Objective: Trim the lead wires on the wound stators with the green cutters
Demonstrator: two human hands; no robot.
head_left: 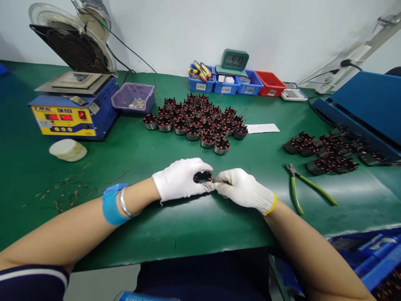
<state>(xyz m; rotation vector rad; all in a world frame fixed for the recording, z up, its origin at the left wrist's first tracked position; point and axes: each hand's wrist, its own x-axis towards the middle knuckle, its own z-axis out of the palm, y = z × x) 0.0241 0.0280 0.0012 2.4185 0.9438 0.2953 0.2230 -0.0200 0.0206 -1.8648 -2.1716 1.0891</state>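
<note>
My left hand (183, 179), in a white glove, is wrapped round a motor stator (203, 177) with a black top and copper windings. Beside it, my right hand (239, 186), gloved in white with a yellow cuff edge, has its thumb and fingers pinched together at the stator's right side. Whatever sits in that pinch is hidden by the fingertips. Both hands are low over the green table (175, 228). Several more wound stators (192, 119) stand in a cluster beyond them. Green-handled cutting pliers (296, 179) lie to the right of my right hand.
At the left are a blue-and-yellow heating unit (65, 119), a purple bin (133, 98), a whitish round block (68, 149) and wire scraps (58, 205). Tool bins (200, 85), a red bin (271, 83) and a clock (234, 60) line the back. More stators (328, 152) stand right.
</note>
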